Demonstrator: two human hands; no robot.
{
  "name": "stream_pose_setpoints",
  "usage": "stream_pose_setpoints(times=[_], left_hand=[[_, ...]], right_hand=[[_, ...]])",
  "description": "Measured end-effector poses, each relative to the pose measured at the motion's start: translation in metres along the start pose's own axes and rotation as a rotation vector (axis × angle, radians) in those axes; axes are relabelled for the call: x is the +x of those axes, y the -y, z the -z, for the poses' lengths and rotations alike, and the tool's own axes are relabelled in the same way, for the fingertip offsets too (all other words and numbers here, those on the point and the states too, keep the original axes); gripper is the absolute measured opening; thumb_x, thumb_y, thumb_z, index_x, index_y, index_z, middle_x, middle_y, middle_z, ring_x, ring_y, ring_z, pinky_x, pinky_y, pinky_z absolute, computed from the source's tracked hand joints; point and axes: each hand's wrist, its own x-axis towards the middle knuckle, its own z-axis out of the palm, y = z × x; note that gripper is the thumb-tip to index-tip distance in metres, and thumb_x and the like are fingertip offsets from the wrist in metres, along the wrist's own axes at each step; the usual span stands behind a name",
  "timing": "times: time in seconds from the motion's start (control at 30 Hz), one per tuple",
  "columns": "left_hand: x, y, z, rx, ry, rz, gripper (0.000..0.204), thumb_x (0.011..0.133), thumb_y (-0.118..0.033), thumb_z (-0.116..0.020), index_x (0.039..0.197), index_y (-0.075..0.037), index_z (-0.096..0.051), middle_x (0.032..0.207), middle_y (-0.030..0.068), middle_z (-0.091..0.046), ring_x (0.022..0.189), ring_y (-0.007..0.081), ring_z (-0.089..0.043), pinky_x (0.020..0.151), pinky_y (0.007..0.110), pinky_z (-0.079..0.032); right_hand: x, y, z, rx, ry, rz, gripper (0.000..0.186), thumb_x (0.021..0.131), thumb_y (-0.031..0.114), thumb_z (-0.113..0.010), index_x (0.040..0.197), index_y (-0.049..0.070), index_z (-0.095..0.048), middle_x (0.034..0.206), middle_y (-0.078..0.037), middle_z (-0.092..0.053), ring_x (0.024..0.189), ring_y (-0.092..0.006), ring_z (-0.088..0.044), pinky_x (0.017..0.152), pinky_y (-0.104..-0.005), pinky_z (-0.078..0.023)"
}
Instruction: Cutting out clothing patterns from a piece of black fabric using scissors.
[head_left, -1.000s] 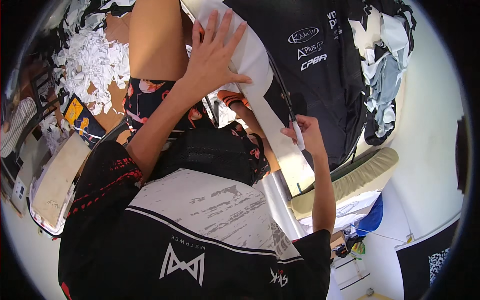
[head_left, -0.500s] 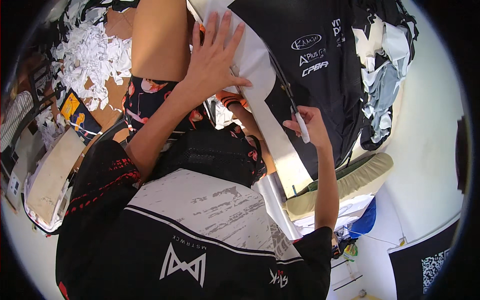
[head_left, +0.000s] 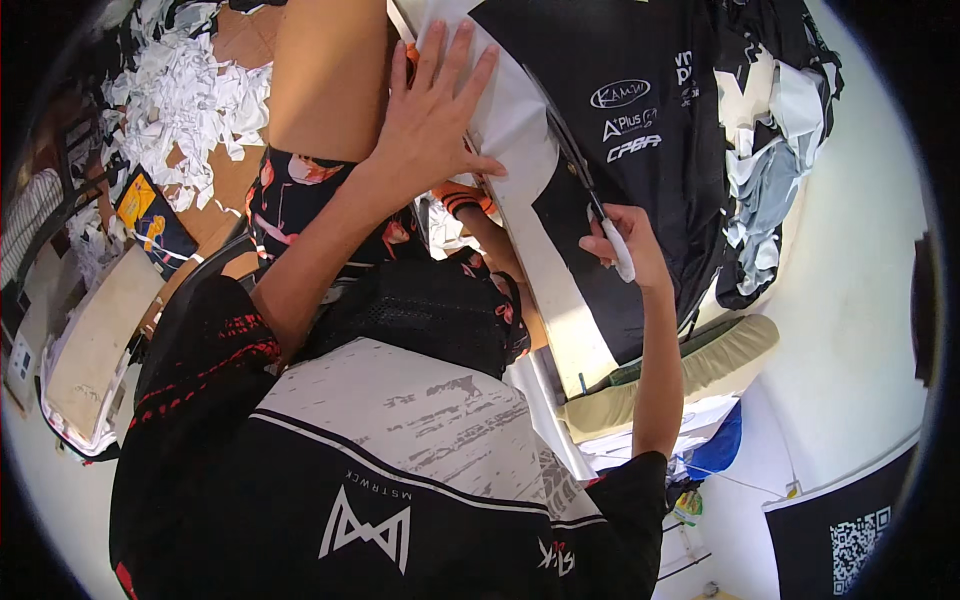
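Scissors (head_left: pixel 621 250) have crept farther along the black cloth (head_left: pixel 640 205) since the earlier frame, slim dark blades following its curved border with a smooth white sheet (head_left: pixel 520 135). From my remote view, the right hand (head_left: pixel 640 248) has its fingers curled around the pale handle; the left hand (head_left: pixel 425 125) spreads its fingers flat at the sheet's left. Cloth and sheet lie on the pale counter (head_left: pixel 568 340); crumpled white strips (head_left: pixel 165 110) heap far left.

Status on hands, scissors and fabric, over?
Left hand spread over white material. Right hand holding scissors along black fabric. Scraps heaped at right, apart from scissors.
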Motion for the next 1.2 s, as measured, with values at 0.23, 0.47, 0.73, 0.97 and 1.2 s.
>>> stream_pose_setpoints(times=[0.23,0.47,0.73,0.97,1.2], left_hand=[[-0.001,-0.002,0.003,-0.008,0.017,0.002,0.132,0.053,-0.069,-0.087,0.159,-0.012,-0.032,0.167,0.0204,-0.018,0.155,0.0438,-0.011,0.120,0.068,-0.013],[0.001,0.000,0.015,0.034,0.027,-0.011,0.133,0.051,-0.068,-0.087,0.158,-0.009,-0.033,0.166,0.0240,-0.018,0.154,0.0449,-0.014,0.120,0.067,-0.013],[0.002,-0.001,0.026,-0.023,0.105,0.033,0.136,0.049,-0.061,-0.092,0.158,-0.007,-0.031,0.166,0.0245,-0.017,0.154,0.0448,-0.014,0.121,0.066,-0.011],[0.000,0.001,0.026,-0.051,0.107,0.042,0.134,0.051,-0.060,-0.091,0.159,-0.008,-0.030,0.167,0.0243,-0.014,0.155,0.0443,-0.010,0.122,0.065,-0.010],[-0.001,0.002,0.026,-0.067,0.138,0.062,0.137,0.054,-0.063,-0.089,0.163,-0.012,-0.022,0.169,0.0220,-0.009,0.156,0.0430,-0.007,0.122,0.064,-0.010]], right_hand=[[-0.004,0.010,0.004,-0.074,-0.055,-0.061,0.035,0.079,0.014,-0.090,0.071,0.008,-0.056,0.058,0.005,-0.051,0.050,-0.0025,-0.047,0.046,-0.0219,-0.033],[0.008,0.014,0.014,-0.028,0.039,-0.009,0.034,0.079,0.012,-0.088,0.071,0.007,-0.055,0.058,0.003,-0.052,0.049,-0.0034,-0.048,0.045,-0.0226,-0.034],[0.020,0.040,0.009,-0.169,-0.042,-0.025,0.042,0.075,0.015,-0.093,0.065,0.009,-0.052,0.060,0.010,-0.042,0.058,0.0001,-0.036,0.050,-0.0229,-0.027],[0.027,0.046,0.012,-0.175,-0.015,-0.013,0.044,0.073,0.016,-0.094,0.064,0.009,-0.051,0.062,0.010,-0.040,0.060,-0.0008,-0.033,0.052,-0.0244,-0.026],[0.039,0.050,0.022,-0.272,0.018,0.086,0.040,0.077,0.014,-0.091,0.067,0.009,-0.052,0.056,0.006,-0.048,0.048,-0.0014,-0.043,0.044,-0.0220,-0.030]])
